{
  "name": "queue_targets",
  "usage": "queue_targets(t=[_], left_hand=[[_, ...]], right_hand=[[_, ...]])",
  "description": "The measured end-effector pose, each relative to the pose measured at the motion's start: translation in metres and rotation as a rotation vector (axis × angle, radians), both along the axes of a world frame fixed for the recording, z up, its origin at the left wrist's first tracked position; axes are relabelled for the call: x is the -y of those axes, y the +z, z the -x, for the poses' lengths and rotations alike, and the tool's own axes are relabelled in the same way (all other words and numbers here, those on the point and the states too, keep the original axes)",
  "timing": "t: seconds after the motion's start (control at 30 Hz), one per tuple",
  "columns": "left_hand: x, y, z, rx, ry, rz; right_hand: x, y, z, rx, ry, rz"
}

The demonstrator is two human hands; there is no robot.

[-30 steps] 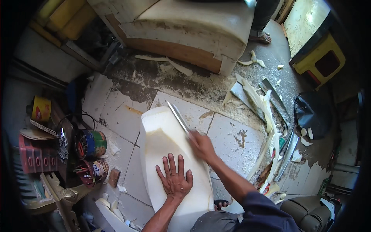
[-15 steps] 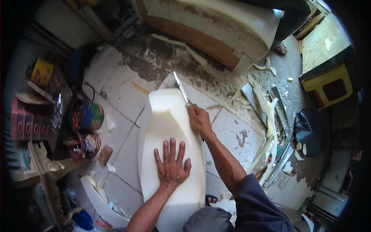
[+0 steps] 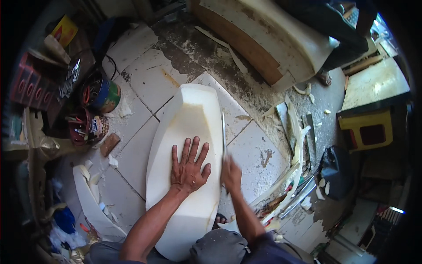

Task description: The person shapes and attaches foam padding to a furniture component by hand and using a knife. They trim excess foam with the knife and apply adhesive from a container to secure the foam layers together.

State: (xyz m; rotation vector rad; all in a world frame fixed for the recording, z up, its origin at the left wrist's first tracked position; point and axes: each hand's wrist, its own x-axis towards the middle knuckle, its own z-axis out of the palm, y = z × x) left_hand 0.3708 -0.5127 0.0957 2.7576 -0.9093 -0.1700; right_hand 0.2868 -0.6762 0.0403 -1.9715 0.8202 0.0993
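A long, cream-white foam block [image 3: 189, 116], tapered toward its far end and shaped like a seat cushion, lies in front of me. My left hand [image 3: 190, 169] presses flat on its top with the fingers spread. Along the block's right side my right hand [image 3: 231, 176] is closed round the handle of a long, thin-bladed knife [image 3: 223, 132]. The blade points away from me, close against the foam's right edge. Motion blurs the right hand a little, and its fingers cover the handle.
Tins of tools [image 3: 100, 94] and a red drawer unit [image 3: 35, 83] stand at left. Foam offcuts [image 3: 296, 163] and metal strips lie on the right, near a black bag [image 3: 336, 167]. A large cream upholstered piece [image 3: 281, 39] stands at the back, with another person's leg [image 3: 343, 57] beside it.
My right hand has pulled the knife back toward me along the foam's right side. The blade no longer reaches past the far end. My left hand stays flat on the foam.
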Motion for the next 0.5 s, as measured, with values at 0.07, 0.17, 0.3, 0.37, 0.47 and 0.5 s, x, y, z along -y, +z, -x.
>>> queue_targets(t=[0.07,0.17,0.3,0.37,0.47,0.5], left_hand=[[-0.001,-0.002,0.003,-0.002,0.01,0.012],[0.001,0.002,0.007,-0.029,0.021,0.021],[0.009,0.008,-0.003,0.0,0.024,0.047],[0.009,0.002,-0.007,0.005,0.051,0.015],[0.011,0.001,-0.008,0.016,0.066,0.039],[0.009,0.001,-0.013,0.026,0.073,0.039]], right_hand=[[-0.034,0.014,0.074,0.086,-0.014,0.053],[-0.03,0.026,0.078,0.044,-0.025,0.008],[0.023,0.027,-0.049,0.065,-0.073,-0.074],[0.008,0.007,-0.007,-0.034,-0.02,-0.031],[-0.042,0.022,0.097,0.14,-0.073,-0.181],[-0.04,0.017,0.089,0.161,-0.043,-0.062]])
